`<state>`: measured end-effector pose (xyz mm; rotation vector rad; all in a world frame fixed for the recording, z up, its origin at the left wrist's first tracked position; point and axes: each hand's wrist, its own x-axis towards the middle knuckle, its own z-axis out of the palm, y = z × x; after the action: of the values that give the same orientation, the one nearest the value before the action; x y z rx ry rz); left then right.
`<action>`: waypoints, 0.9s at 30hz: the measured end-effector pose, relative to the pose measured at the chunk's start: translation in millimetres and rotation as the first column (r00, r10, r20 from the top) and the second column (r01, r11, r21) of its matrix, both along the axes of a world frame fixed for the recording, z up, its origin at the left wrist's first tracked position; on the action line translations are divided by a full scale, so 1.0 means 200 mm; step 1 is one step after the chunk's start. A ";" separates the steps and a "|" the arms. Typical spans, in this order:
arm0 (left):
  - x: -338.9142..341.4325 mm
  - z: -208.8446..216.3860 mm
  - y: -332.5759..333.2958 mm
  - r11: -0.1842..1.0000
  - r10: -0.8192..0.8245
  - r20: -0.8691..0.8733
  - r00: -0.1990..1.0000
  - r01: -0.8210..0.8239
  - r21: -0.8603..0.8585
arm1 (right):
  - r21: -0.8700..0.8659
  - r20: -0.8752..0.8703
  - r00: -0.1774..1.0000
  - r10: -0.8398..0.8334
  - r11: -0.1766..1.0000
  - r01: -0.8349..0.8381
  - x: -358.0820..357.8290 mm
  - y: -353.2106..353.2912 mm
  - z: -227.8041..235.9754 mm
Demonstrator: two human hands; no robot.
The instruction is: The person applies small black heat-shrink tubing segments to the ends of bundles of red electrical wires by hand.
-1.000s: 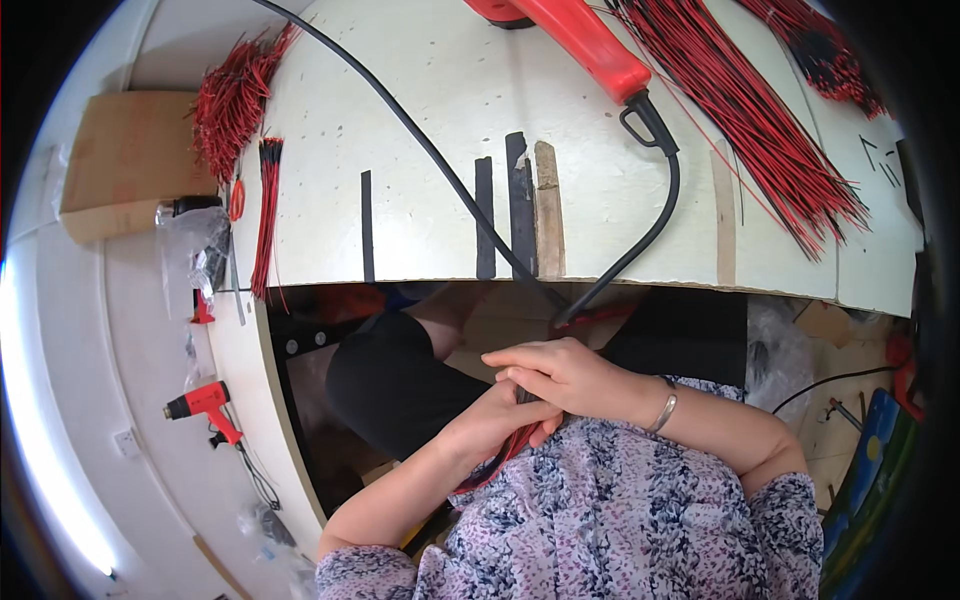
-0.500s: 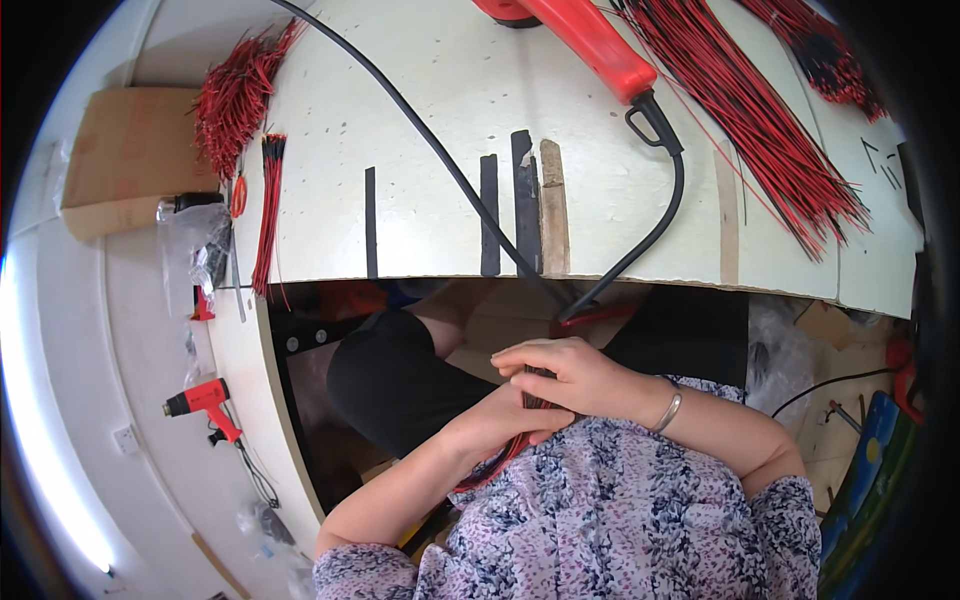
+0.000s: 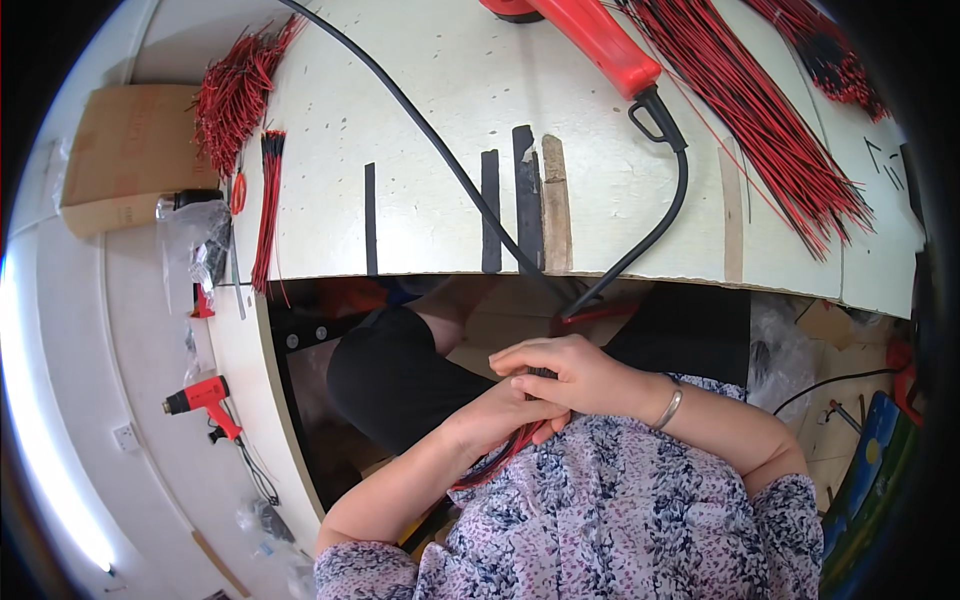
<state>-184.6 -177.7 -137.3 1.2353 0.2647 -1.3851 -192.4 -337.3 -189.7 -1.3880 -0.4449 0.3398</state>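
Close to my body, below the table edge, a bundle of red and black wires (image 3: pixel 500 464) trails down over my lap. My left hand (image 3: pixel 497 416) is closed round its upper part. Over the bundle's dark end lies my right hand (image 3: pixel 572 372), its fingers curved across the top and its thumb touching the left hand. Only a sliver of that dark end shows between the right thumb and fingers. The palms and most of the grip are hidden.
A red hand tool (image 3: pixel 610 45) with a black cable (image 3: pixel 400 110) lies on the white table (image 3: pixel 430 235). Large wire bundles (image 3: pixel 750 125) lie at the right, smaller ones (image 3: pixel 268 210) at the left. A red heat gun (image 3: pixel 205 400) hangs left, below a cardboard box (image 3: pixel 135 150).
My left hand has shifted slightly up against the right hand, so less of the dark wire ends shows between them. The right hand has hardly moved.
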 end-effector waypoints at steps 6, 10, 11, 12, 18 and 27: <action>-0.01 0.01 -0.01 1.000 -0.012 0.044 0.999 0.012 0.000 | 0.165 -0.188 0.969 0.159 0.978 -0.128 0.02 -0.04 0.02; 0.00 0.05 0.00 1.000 0.020 -0.048 0.999 -0.020 0.002 | 0.380 -0.350 0.927 0.135 0.925 0.008 0.08 -0.08 0.00; 0.00 0.06 -0.01 1.000 0.001 -0.057 0.998 -0.002 -0.007 | 0.339 -0.342 0.934 0.100 0.940 0.023 0.09 -0.08 0.00; 0.00 0.06 -0.02 1.000 0.000 -0.057 0.998 0.000 -0.007 | 0.309 -0.272 0.955 0.119 0.950 -0.030 0.08 -0.07 0.01; 0.00 0.08 -0.05 0.998 -0.053 0.104 0.993 0.057 -0.035 | 0.145 0.000 0.999 0.044 0.989 -0.043 0.01 0.01 0.02; -0.02 0.04 -0.04 0.999 -0.044 0.078 0.996 0.044 0.006 | 0.218 -0.172 0.980 0.097 0.974 -0.058 0.00 -0.01 0.04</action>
<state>-188.6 -185.1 -129.5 1.3028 0.1876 -1.3714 -192.4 -339.1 -181.7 -1.1224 -0.3736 0.4652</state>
